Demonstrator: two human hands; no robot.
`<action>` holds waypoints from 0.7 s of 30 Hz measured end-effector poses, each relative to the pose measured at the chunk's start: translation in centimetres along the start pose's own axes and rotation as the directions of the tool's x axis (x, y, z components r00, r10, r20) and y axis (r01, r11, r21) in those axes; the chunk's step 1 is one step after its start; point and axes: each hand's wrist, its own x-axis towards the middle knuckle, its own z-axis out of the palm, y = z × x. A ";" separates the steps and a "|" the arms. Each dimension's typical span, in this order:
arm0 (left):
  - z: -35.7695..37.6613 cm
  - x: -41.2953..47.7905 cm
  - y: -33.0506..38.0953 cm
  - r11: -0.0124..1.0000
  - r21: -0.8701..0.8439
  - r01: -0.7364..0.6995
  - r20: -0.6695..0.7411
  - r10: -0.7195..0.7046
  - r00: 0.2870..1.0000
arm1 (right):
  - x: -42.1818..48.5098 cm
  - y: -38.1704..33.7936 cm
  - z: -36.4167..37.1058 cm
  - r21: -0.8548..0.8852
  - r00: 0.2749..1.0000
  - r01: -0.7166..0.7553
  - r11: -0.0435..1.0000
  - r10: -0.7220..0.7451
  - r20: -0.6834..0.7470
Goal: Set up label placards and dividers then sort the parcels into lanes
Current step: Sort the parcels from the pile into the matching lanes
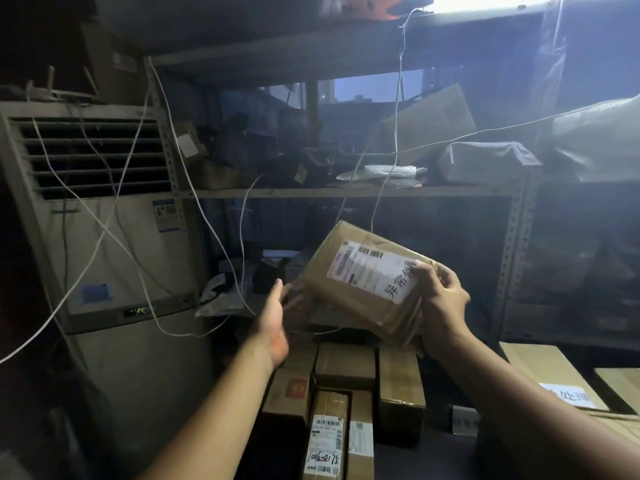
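Left hand [277,318], right hand [443,301] at parcel [360,285]

The shipping label [367,268] on the parcel [323,285] has fine print blurred past reading, and the right hand [441,299] covers its corner.

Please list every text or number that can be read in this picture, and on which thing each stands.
"异常", third character half hidden by the right hand: white label on the held parcel.
"28": air conditioner display.
"1006-0175", handwritten, roughly: label on the front parcel.
"处理", cut off: white placard at the right.
Printed label lines: too blurred.
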 end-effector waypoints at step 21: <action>1.5 -4.6 0.9 0.972 0.212 -0.100 0.007 0.100 0.995 | -4.6 -2.4 -0.9 -0.255 0.794 -0.038 0.966 0.184 0.579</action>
